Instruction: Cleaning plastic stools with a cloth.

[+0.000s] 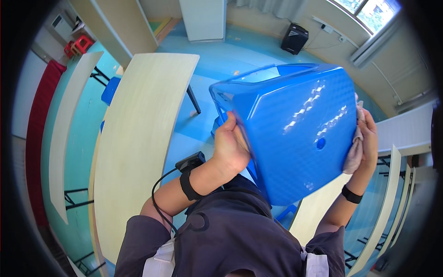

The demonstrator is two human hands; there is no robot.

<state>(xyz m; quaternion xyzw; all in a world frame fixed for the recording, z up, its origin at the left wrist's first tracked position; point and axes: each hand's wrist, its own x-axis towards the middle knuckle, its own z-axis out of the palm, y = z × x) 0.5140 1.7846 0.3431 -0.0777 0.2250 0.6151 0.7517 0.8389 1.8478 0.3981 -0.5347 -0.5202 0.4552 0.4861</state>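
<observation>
A blue plastic stool (294, 128) is held up tilted in front of my body, its seat with a small hole facing me and its legs pointing away to the upper left. My left hand (231, 149) grips the stool's left side, thumb on the outside and the other fingers partly hidden behind it. At the right edge of the seat, my right hand (368, 135) presses a greyish cloth (353, 155) against the stool; some of its fingertips are hidden by the cloth and the stool.
A long pale table (142, 138) stands close on my left, with blue stools partly showing beyond it. Another table (323, 211) is at my lower right. Further off are a black speaker (295, 38), a white cabinet (202, 20) and red stools (83, 43).
</observation>
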